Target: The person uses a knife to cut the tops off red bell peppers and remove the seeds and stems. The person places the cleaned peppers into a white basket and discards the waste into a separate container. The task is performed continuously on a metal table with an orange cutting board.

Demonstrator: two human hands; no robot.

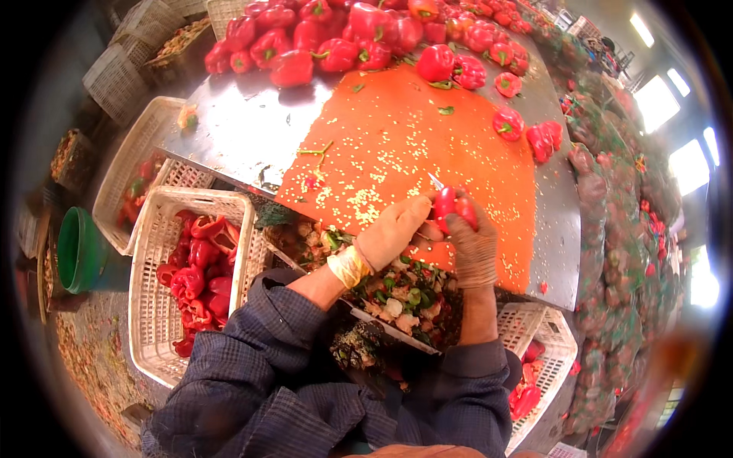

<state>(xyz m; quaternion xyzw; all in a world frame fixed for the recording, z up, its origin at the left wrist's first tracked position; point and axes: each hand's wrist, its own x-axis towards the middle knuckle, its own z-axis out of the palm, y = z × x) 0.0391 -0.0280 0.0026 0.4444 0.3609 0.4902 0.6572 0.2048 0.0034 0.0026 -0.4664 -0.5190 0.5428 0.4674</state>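
A red bell pepper (445, 207) is between my two gloved hands, over the near part of an orange mat (401, 137) strewn with pale seeds. My left hand (394, 233) grips it from the left. Around its right side curl the fingers of my right hand (474, 243), the thumb across its near face. A short knife blade (436, 182) sticks up past the pepper's far end; its handle is hidden, so I cannot tell which hand holds it. Below my hands, stem cores and green scraps (401, 300) fill a trough at the table's near edge.
Whole red peppers (338, 40) are heaped on the far side of the metal table (246, 109). At left stands a white plastic crate (143, 286) of cut peppers, beside a green bucket (74, 252). Another crate (558, 355) is at right. Stacked mesh sacks (618, 252) line the right side.
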